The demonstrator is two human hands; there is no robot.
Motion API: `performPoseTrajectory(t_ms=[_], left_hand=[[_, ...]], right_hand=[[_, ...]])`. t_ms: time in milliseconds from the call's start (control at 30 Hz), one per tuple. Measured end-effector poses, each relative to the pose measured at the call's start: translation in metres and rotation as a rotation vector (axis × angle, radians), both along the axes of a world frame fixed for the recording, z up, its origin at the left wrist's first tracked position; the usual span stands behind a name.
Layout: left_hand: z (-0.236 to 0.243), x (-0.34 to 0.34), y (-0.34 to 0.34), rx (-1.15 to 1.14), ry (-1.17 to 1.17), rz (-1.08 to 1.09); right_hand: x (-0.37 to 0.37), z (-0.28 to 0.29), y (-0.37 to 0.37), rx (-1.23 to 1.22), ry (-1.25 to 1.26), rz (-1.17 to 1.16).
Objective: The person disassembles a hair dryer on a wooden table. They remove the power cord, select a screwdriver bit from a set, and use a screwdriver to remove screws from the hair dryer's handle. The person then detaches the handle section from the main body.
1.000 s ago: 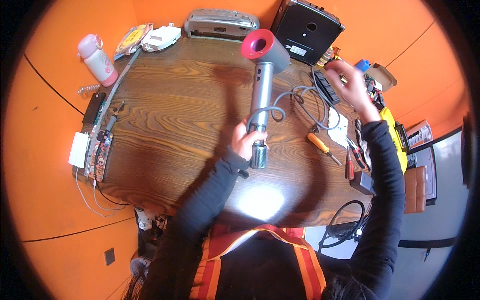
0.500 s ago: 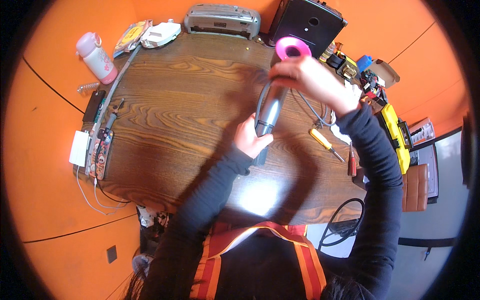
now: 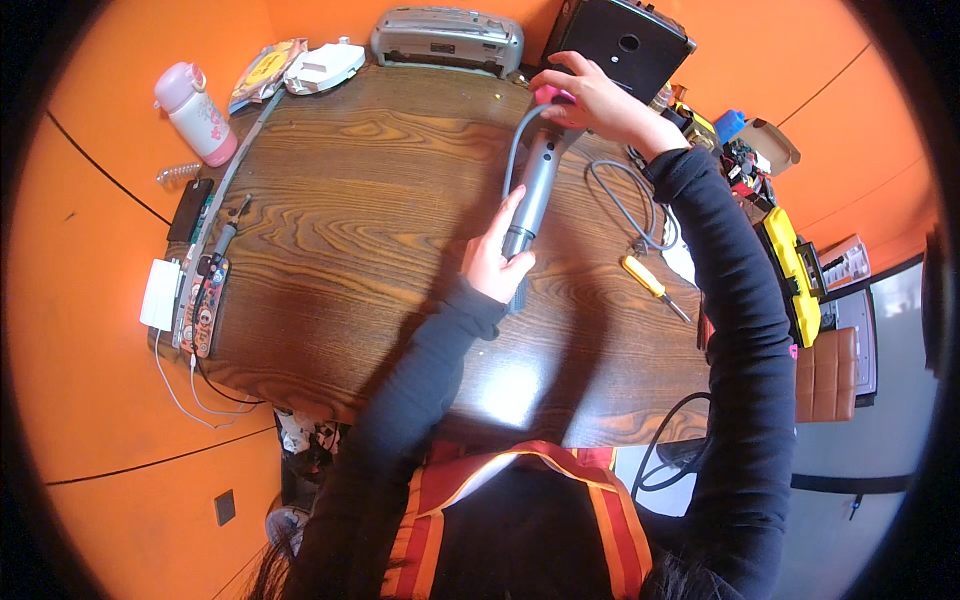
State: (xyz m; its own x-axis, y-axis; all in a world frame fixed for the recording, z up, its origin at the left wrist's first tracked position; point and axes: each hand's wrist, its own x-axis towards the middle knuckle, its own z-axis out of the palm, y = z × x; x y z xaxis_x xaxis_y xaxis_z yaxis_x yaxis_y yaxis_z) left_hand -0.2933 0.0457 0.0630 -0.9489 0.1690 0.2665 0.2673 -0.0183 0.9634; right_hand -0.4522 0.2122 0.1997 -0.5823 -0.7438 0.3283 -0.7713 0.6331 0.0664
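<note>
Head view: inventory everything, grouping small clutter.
hair dryer: 1, grey and pink, in left hand
dryer cable: 1, grey, beside dryer
screwdriver: 1, yellow handle, right of dryer
bottle: 1, pink and white, back left
white object: 1, white, back left
device: 1, silver, back edge
box: 1, black, back right
case: 1, yellow, right edge
small clutter: uncountable, mixed, side edges
table: 1, brown, beneath
left hand: 1, black sleeve, gripping dryer
right hand: 1, black sleeve, at dryer's head

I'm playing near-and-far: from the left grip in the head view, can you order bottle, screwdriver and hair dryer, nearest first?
1. Hair dryer: held in the left grip.
2. Screwdriver: on the right.
3. Bottle: far back left.
</note>
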Motion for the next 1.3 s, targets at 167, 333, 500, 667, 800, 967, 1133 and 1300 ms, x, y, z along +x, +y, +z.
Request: performPoseTrajectory(t_ms=[167,333,500,667,800,967,1133,1300], left_hand=[[-0.009,-0.003,0.007,-0.011,0.097,0.093],[-0.006,0.005,0.008,-0.06,-0.239,0.029],[-0.001,0.008,0.01,-0.26,-0.134,0.148],[-0.001,0.005,0.006,-0.466,-0.089,0.252],[0.0,0.005,0.003,-0.537,-0.133,0.252],[0.0,0.007,0.002,-0.585,0.013,0.329],[-0.008,0.003,0.002,-0.55,0.183,0.367],[-0.016,0.002,0.003,-0.454,0.189,0.193]], right_hand=[[-0.01,-0.031,0.012,-0.09,-0.297,-0.132],[-0.005,-0.051,0.016,-0.135,-0.256,-0.136],[0.006,-0.055,0.014,-0.173,-0.266,-0.234],[0.023,-0.054,0.007,-0.129,-0.227,-0.273],[0.025,-0.057,0.003,-0.094,-0.092,-0.181],[0.009,-0.05,0.01,-0.043,-0.159,-0.226],[-0.021,-0.029,0.01,0.146,-0.266,-0.134],[-0.054,-0.022,-0.003,0.201,-0.702,-0.109]])
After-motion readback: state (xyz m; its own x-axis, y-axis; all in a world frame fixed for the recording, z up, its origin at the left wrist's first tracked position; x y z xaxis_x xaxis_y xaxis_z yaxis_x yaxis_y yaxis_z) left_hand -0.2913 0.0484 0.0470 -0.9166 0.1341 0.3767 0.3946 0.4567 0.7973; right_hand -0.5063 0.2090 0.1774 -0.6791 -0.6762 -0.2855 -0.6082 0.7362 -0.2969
